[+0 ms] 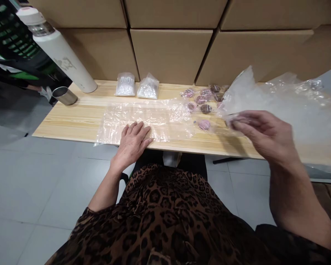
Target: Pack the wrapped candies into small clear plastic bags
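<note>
Cardboard boxes (171, 55) stand stacked behind a pale wooden worktop (79, 114). At its near edge the left hand (132, 141) lies flat, fingers spread, pressing on a stack of clear plastic bags (146, 119). The right hand (260, 134) hovers above the worktop, fingers pinched on a clear bag (281, 106) that billows up to the right. Small pink and brown pieces (204, 101) lie scattered between the two hands. Farther back rest two filled packets (138, 86), with a white flask (57, 49) and steel cup (64, 95) at the left.
</note>
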A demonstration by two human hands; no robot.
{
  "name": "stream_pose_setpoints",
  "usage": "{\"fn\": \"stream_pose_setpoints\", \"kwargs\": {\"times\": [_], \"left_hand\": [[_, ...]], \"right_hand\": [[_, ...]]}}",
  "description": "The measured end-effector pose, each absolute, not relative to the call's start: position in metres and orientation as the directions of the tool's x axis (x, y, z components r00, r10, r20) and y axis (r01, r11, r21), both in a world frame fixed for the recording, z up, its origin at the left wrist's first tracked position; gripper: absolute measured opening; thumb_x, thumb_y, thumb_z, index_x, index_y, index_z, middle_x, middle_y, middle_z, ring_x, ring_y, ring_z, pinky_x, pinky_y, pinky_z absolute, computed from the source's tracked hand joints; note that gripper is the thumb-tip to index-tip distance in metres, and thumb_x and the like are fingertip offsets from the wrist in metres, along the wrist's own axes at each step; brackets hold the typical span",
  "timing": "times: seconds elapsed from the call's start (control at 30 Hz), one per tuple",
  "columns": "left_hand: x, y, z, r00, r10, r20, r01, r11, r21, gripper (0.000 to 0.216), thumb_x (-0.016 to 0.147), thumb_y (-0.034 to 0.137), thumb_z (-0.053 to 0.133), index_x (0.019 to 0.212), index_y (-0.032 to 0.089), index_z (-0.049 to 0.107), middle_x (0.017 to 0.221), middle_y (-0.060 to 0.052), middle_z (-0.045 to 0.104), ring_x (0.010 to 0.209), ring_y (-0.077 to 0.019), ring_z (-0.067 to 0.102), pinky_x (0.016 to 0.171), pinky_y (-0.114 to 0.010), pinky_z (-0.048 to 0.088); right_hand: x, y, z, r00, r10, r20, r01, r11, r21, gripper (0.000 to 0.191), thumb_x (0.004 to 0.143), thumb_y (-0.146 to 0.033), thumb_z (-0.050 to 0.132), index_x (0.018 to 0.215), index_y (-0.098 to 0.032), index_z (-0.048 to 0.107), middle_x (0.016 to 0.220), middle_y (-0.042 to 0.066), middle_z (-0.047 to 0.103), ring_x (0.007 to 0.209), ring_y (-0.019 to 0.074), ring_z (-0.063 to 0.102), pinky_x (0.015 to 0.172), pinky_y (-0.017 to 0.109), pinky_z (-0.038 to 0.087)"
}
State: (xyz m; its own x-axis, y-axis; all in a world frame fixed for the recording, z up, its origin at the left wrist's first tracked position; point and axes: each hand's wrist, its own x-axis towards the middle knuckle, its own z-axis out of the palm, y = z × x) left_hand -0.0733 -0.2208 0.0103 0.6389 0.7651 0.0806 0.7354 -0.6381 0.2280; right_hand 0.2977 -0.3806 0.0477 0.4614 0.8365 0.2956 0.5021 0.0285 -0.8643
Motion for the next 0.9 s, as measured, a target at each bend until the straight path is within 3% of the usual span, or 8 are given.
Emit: {"fn": "stream_pose_setpoints", "kwargs": {"times": [0.07,0.13,0.3,0.4,0.5,0.67,0.83,0.9], "left_hand": [[-0.077,-0.222,0.01,0.644,0.759,0.094,0.728,-0.646,0.23,0.048,0.11,0.044,0.053,0.152,0.024,0.062,0.168,-0.014,0.054,0.162,-0.0364,0.042,0.134,-0.06,0.031],[-0.08,-0.223,0.009,0.642,0.758,0.111,0.725,-0.648,0.232,0.047,0.11,0.044,0.053,0.152,0.025,0.062,0.168,-0.013,0.054,0.161,-0.0359,0.043,0.134,-0.06,0.031],[-0.082,-0.225,0.004,0.636,0.757,0.148,0.717,-0.651,0.248,0.048,0.109,0.045,0.055,0.152,0.025,0.062,0.166,-0.013,0.056,0.161,-0.0346,0.044,0.134,-0.06,0.032],[-0.081,-0.226,0.002,0.628,0.761,0.164,0.715,-0.647,0.266,0.047,0.109,0.045,0.055,0.151,0.025,0.063,0.166,-0.013,0.056,0.161,-0.0349,0.044,0.134,-0.061,0.031],[-0.081,-0.227,0.001,0.619,0.768,0.166,0.715,-0.638,0.285,0.047,0.109,0.044,0.055,0.151,0.024,0.063,0.166,-0.014,0.056,0.161,-0.0353,0.044,0.134,-0.061,0.03],[-0.081,-0.228,0.001,0.612,0.775,0.161,0.72,-0.629,0.292,0.047,0.109,0.045,0.053,0.151,0.025,0.062,0.167,-0.012,0.055,0.162,-0.035,0.043,0.135,-0.06,0.029],[-0.081,-0.229,-0.001,0.613,0.769,0.183,0.713,-0.638,0.292,0.046,0.109,0.044,0.053,0.15,0.024,0.062,0.166,-0.013,0.056,0.161,-0.0354,0.044,0.134,-0.061,0.029],[-0.08,-0.23,-0.003,0.597,0.776,0.204,0.714,-0.63,0.307,0.043,0.109,0.042,0.055,0.147,0.025,0.063,0.164,-0.012,0.058,0.16,-0.0355,0.045,0.134,-0.063,0.029]], "right_hand": [[0.291,-0.358,0.045,0.327,0.931,0.164,0.458,-0.004,-0.889,0.037,0.084,-0.055,0.086,0.105,-0.026,0.077,0.104,0.006,0.081,0.096,0.0259,0.078,0.097,0.049,0.065],[0.29,-0.335,0.038,0.181,0.978,0.104,0.555,-0.014,-0.832,0.037,0.088,-0.061,0.078,0.095,-0.025,0.076,0.106,0.007,0.079,0.096,0.0264,0.075,0.094,0.049,0.063],[0.303,-0.3,0.027,-0.061,0.99,0.128,0.85,0.119,-0.514,0.042,0.1,-0.063,0.061,0.085,-0.025,0.069,0.098,0.01,0.075,0.096,0.029,0.068,0.094,0.052,0.057],[0.305,-0.299,0.026,-0.1,0.991,0.087,0.879,0.129,-0.46,0.046,0.1,-0.066,0.058,0.083,-0.024,0.063,0.088,0.008,0.071,0.085,0.0263,0.064,0.084,0.047,0.056],[0.299,-0.308,0.028,-0.034,0.997,0.073,0.855,0.066,-0.515,0.048,0.094,-0.071,0.065,0.085,-0.024,0.058,0.087,0.008,0.069,0.079,0.024,0.063,0.071,0.04,0.054],[0.285,-0.332,0.031,0.048,0.995,0.093,0.865,0.005,-0.501,0.047,0.09,-0.065,0.071,0.109,-0.023,0.063,0.097,0.01,0.071,0.083,0.0267,0.066,0.072,0.043,0.057],[0.282,-0.34,0.022,0.05,0.898,0.437,0.953,0.087,-0.289,0.063,0.099,-0.045,0.06,0.156,-0.021,0.046,0.119,0.016,0.068,0.104,0.0333,0.069,0.092,0.055,0.061],[0.284,-0.338,0.013,0.005,0.893,0.45,0.972,0.102,-0.213,0.064,0.101,-0.04,0.054,0.16,-0.017,0.043,0.113,0.017,0.068,0.105,0.0354,0.068,0.093,0.058,0.061]]}}
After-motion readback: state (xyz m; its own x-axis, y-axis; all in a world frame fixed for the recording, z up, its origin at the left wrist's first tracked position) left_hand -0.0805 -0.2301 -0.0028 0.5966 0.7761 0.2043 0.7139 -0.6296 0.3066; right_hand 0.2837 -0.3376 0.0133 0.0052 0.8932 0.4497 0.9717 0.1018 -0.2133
